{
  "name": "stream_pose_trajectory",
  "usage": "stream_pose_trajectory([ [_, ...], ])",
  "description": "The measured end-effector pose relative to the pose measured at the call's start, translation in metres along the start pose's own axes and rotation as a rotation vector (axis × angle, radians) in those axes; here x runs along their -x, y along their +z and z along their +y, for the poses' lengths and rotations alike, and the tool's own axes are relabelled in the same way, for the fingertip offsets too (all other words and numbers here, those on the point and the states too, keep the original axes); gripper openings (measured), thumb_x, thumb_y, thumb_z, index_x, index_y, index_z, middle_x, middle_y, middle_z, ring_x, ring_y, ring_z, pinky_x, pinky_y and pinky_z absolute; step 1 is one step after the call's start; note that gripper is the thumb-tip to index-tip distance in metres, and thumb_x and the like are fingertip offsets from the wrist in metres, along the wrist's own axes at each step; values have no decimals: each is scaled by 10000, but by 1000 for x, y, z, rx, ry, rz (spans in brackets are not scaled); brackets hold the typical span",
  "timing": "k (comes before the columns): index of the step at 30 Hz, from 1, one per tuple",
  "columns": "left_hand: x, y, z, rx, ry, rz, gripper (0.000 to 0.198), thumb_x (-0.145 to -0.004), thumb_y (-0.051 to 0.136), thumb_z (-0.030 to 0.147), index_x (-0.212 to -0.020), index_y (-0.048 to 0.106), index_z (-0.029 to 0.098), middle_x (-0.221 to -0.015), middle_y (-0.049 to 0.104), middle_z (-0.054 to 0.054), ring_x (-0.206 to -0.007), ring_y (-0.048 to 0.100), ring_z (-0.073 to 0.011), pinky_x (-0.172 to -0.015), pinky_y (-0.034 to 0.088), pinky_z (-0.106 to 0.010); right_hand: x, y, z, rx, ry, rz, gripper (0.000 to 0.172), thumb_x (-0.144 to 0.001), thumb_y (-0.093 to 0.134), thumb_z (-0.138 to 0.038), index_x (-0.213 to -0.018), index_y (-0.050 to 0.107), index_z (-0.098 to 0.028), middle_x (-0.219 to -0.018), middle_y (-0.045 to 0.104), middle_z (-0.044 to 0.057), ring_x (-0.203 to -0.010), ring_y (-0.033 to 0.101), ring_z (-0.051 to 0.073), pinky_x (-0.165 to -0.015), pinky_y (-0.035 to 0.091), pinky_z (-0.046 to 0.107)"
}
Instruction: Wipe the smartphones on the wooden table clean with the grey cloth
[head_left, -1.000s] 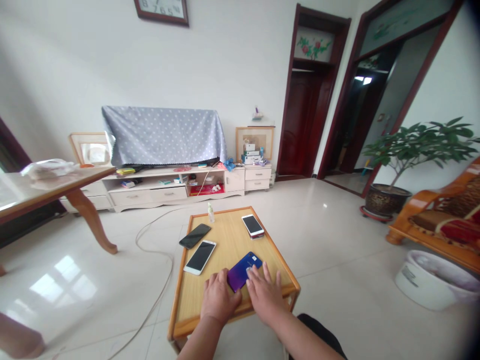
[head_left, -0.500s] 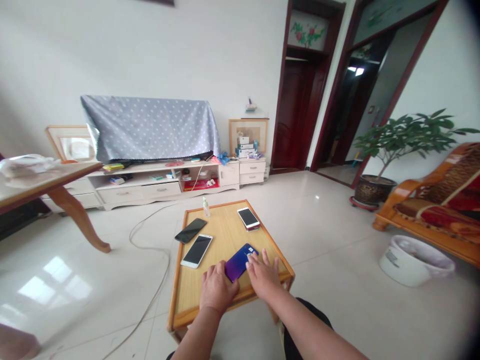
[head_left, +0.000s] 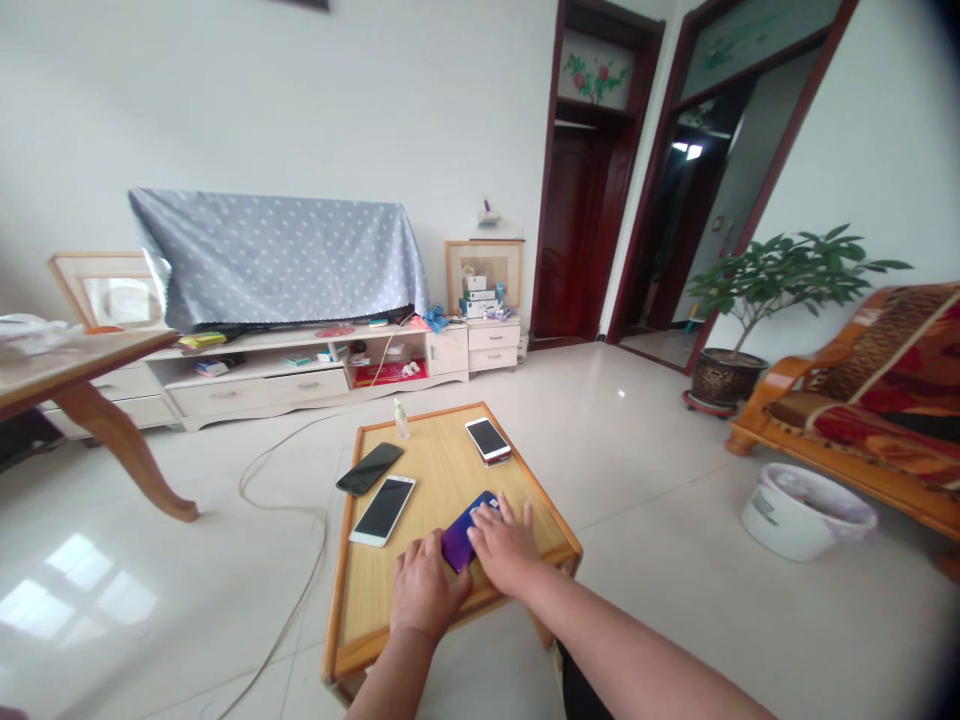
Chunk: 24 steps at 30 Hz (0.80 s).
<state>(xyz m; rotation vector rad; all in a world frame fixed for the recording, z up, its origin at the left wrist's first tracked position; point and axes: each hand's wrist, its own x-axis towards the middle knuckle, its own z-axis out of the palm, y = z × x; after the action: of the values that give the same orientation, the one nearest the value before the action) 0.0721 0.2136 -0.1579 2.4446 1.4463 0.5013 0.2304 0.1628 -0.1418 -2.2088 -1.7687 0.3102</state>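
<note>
No legible text, brand or number anywhere in your view. Entries checked:

- White bucket [head_left: 802, 520] on the floor: label [head_left: 763, 508] on its side with dark print, too small to read.
- Stacked boxes [head_left: 480, 303] on the low cabinet: printed faces, blurred.
- Small bottle [head_left: 402, 422] on the surface: no readable marking.
- White-framed phone [head_left: 382, 511]: screen dark, shows no characters.
- Purple phone [head_left: 459, 540]: no characters readable on the part showing past your hands.
</note>
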Motion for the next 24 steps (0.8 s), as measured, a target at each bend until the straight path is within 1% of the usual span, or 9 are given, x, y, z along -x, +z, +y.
stream_pose_trajectory([
  [2,-1,2,-2,15,-4,2,421,-827,570,326,-1231,534,213,-1180,681,-102,-1170,555,-270,-987,335,-385,6,6,-10,-24,-156,-26,539,-1057,150,-487,-1496,424,-337,-1552,435,13,-1520,126,271,-1163,-97,628],
  [4,-2,3,-3,27,-5,-15,413,-846,547,326,-1241,533,207,-1188,680,-105,-1172,557,-268,-984,339,-388,8,10,-15,-34,-218,-45,525,-1060,145,-479,-1487,426,-360,-1536,458,2,-1515,148,263,-1159,-101,632],
  [6,-2,2,-1,18,-17,-20,430,-834,574,358,-1234,543,202,-1181,680,-110,-1175,557,-275,-984,343,-391,1,10,-11,-23,-153,-38,504,-1059,173,-453,-1472,445,-360,-1541,452,-2,-1515,141,277,-1151,-92,650],
  [9,-1,0,3,-22,-11,9,446,-792,622,348,-1209,567,200,-1167,681,-112,-1174,556,-283,-987,344,-386,-19,6,6,7,3,-17,471,-1028,294,-367,-1472,450,-329,-1562,420,15,-1509,141,307,-1143,-73,672],
  [11,0,-1,4,-35,0,20,441,-780,626,318,-1200,579,195,-1164,680,-115,-1168,558,-281,-989,343,-382,-31,3,19,20,19,-29,506,-982,346,-264,-1477,445,-296,-1562,418,43,-1509,133,312,-1139,-68,680],
  [14,1,1,2,-24,12,35,441,-780,622,311,-1200,589,182,-1157,679,-116,-1155,559,-276,-997,343,-376,-40,-2,29,26,-81,-77,603,-871,423,-150,-1462,462,-265,-1547,434,63,-1509,154,288,-1167,-27,640],
  [17,1,5,-4,-7,35,55,450,-799,607,330,-1222,584,177,-1120,678,-106,-1104,569,-267,-980,355,-368,-41,-7,29,18,-245,-164,691,-782,507,-148,-1457,460,-285,-1552,427,54,-1488,236,279,-1188,72,598],
  [20,2,9,-9,-2,52,71,475,-819,592,340,-1263,565,171,-1116,672,-108,-1084,575,-263,-974,363,-364,-38,-13,24,-1,-422,-235,736,-789,552,-243,-1505,387,-265,-1570,390,102,-1464,290,322,-1173,104,632],
  [24,3,13,-13,14,53,96,498,-863,567,382,-1310,532,165,-1119,671,-116,-1070,587,-265,-981,373,-364,-34,-17,17,-4,-521,-234,758,-844,567,-421,-1540,331,-238,-1569,381,143,-1456,306,353,-1183,65,622],
])
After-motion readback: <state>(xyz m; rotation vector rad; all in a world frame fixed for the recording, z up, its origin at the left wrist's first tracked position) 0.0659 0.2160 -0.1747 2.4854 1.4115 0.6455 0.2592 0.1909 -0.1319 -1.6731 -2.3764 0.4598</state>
